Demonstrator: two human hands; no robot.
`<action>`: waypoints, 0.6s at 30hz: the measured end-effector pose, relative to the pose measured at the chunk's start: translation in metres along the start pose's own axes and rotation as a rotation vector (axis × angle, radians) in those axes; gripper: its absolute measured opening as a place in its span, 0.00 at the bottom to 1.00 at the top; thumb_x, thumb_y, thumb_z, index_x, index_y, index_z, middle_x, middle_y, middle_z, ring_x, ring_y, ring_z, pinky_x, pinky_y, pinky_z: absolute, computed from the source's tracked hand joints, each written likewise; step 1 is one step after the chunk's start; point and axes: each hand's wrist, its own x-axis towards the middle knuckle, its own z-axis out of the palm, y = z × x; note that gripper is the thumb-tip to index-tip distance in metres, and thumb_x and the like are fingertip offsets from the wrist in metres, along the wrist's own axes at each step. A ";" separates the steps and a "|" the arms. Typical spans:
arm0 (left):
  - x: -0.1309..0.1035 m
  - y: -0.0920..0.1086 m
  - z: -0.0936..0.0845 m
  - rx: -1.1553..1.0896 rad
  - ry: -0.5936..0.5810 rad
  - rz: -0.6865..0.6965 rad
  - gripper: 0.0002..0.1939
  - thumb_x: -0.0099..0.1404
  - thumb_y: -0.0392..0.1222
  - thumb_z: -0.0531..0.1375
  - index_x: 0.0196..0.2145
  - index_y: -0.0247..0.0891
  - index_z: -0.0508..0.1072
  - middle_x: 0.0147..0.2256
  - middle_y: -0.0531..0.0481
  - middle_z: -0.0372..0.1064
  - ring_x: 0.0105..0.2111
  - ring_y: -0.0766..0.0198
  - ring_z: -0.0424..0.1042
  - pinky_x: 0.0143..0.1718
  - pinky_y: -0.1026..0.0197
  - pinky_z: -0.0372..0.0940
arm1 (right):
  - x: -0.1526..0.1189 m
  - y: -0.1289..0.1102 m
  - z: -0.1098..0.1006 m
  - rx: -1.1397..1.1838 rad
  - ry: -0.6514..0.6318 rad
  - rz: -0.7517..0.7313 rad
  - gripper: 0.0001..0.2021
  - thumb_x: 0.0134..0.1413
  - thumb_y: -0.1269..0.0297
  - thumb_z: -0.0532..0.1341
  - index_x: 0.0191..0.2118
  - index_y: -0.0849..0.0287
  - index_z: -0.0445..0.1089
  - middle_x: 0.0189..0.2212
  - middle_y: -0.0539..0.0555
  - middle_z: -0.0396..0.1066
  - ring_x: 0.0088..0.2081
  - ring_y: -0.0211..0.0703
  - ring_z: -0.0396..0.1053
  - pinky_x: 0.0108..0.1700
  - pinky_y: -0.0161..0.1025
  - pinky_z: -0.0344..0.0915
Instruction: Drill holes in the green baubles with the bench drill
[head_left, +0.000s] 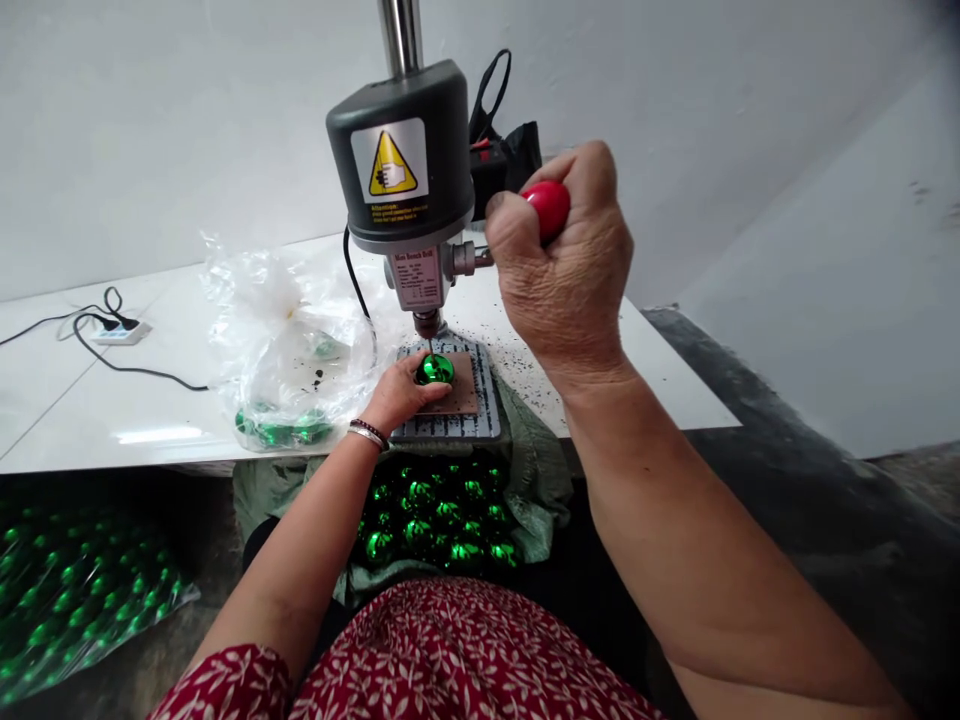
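My left hand [405,388] grips a shiny green ball ornament [436,369] on a brown board [465,388] atop the drill's base plate [486,425]. Right above the ball stands the drill bit [430,345]; its tip seems to meet the ball's top, though I cannot tell how deep. My right hand [574,255] is wrapped round the red knob [549,208] of the feed lever on a bench drill [405,150]. The drill's dark housing bears a yellow warning sticker.
Loose green balls [442,515] fill a green cloth sack [536,480] below the table edge. A clear plastic bag [262,330] with green pieces lies on the white table [165,400], left. A power strip [120,332] sits farther left. Another bag of green balls [75,590] rests lower left. Dark shavings surround the base.
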 end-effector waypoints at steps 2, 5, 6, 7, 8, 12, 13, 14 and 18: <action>0.000 0.000 0.000 0.012 -0.002 -0.022 0.27 0.50 0.45 0.68 0.49 0.37 0.74 0.40 0.46 0.75 0.42 0.55 0.71 0.48 0.54 0.66 | 0.001 0.001 -0.002 -0.026 -0.024 -0.021 0.09 0.56 0.61 0.54 0.31 0.56 0.51 0.26 0.46 0.53 0.25 0.29 0.52 0.32 0.32 0.56; 0.000 -0.001 0.002 0.034 -0.005 -0.037 0.29 0.51 0.46 0.68 0.50 0.36 0.73 0.41 0.46 0.75 0.42 0.55 0.72 0.47 0.54 0.66 | -0.001 0.003 -0.006 -0.084 -0.055 -0.055 0.09 0.55 0.62 0.54 0.30 0.56 0.51 0.26 0.46 0.54 0.26 0.30 0.52 0.33 0.33 0.57; 0.000 -0.001 0.002 0.039 -0.005 -0.042 0.29 0.51 0.46 0.68 0.51 0.35 0.73 0.41 0.45 0.75 0.42 0.55 0.72 0.47 0.55 0.66 | -0.003 0.003 -0.007 -0.100 -0.059 -0.062 0.09 0.55 0.62 0.54 0.30 0.56 0.51 0.25 0.46 0.55 0.26 0.31 0.52 0.33 0.33 0.58; 0.000 -0.001 0.003 0.044 -0.006 -0.046 0.29 0.51 0.46 0.68 0.51 0.35 0.72 0.41 0.45 0.75 0.42 0.55 0.72 0.47 0.55 0.66 | -0.005 0.003 -0.008 -0.115 -0.062 -0.064 0.09 0.54 0.62 0.54 0.30 0.56 0.51 0.25 0.46 0.56 0.26 0.31 0.52 0.33 0.33 0.58; 0.000 -0.001 0.003 0.052 -0.008 -0.048 0.29 0.52 0.45 0.68 0.52 0.36 0.72 0.42 0.46 0.75 0.42 0.55 0.72 0.47 0.55 0.66 | -0.008 0.003 -0.009 -0.125 -0.062 -0.062 0.08 0.54 0.62 0.54 0.30 0.56 0.52 0.25 0.47 0.56 0.26 0.32 0.52 0.32 0.33 0.58; -0.002 0.000 0.004 0.095 -0.013 -0.046 0.29 0.53 0.45 0.67 0.52 0.36 0.72 0.44 0.45 0.75 0.44 0.54 0.72 0.49 0.54 0.66 | -0.015 0.000 -0.011 -0.129 -0.039 -0.052 0.07 0.52 0.63 0.54 0.29 0.56 0.53 0.23 0.46 0.56 0.24 0.32 0.53 0.30 0.34 0.59; -0.002 0.000 0.004 0.100 -0.010 -0.046 0.30 0.53 0.45 0.67 0.53 0.36 0.71 0.46 0.45 0.74 0.45 0.54 0.72 0.50 0.53 0.65 | -0.016 0.000 -0.011 -0.125 -0.029 -0.051 0.07 0.51 0.63 0.55 0.29 0.56 0.53 0.22 0.46 0.56 0.24 0.32 0.53 0.30 0.34 0.58; -0.002 0.000 0.004 0.101 -0.007 -0.047 0.31 0.53 0.45 0.67 0.54 0.37 0.70 0.48 0.44 0.73 0.47 0.53 0.71 0.52 0.53 0.65 | -0.017 -0.001 -0.011 -0.121 -0.022 -0.048 0.07 0.51 0.62 0.55 0.29 0.56 0.54 0.22 0.46 0.56 0.24 0.32 0.53 0.29 0.34 0.58; -0.003 -0.001 0.005 0.116 -0.003 -0.058 0.34 0.53 0.45 0.68 0.57 0.36 0.68 0.53 0.41 0.70 0.52 0.51 0.69 0.56 0.52 0.62 | -0.019 -0.001 -0.009 -0.130 -0.005 -0.035 0.07 0.51 0.62 0.55 0.29 0.56 0.54 0.22 0.46 0.57 0.24 0.32 0.54 0.29 0.34 0.58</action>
